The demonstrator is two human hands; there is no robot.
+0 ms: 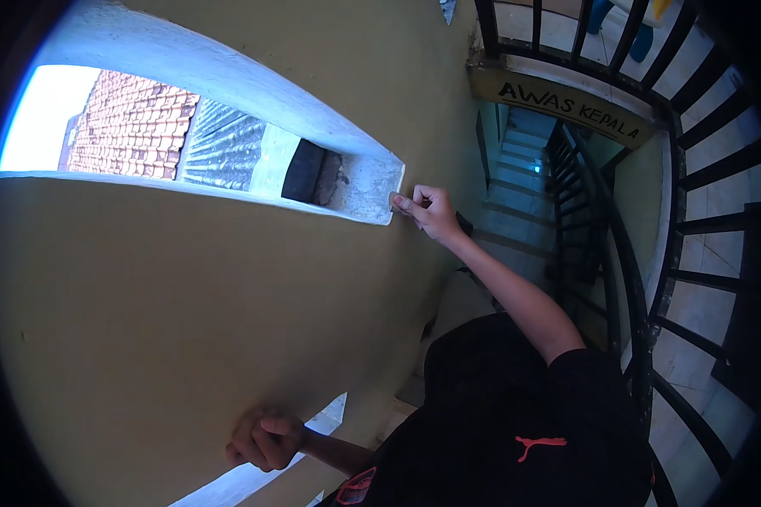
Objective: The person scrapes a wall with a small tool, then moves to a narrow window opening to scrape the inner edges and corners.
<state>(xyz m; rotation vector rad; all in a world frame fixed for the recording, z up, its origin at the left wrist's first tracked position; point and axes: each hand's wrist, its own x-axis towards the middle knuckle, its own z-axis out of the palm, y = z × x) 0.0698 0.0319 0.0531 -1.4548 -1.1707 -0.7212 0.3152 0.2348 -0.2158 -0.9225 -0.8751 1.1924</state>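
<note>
Window frame (365, 182) in the wall (186, 287), right hand (434, 215) at its corner.
My right hand's grip is pinched narrow, left hand (266, 439) curled; I can't tell if either holds anything. Pushing too hard could cause a slip and scrape.

Black railing (627, 253) flanks stairs (520, 193) — lettered beam (585, 112) above.

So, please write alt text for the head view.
A person's right hand is curled at the edge of a window in a tan wall; the left hand, lower in view, is curled too. On the right are stairs, black railings and a beam lettered AWAS KEPALA.
</note>
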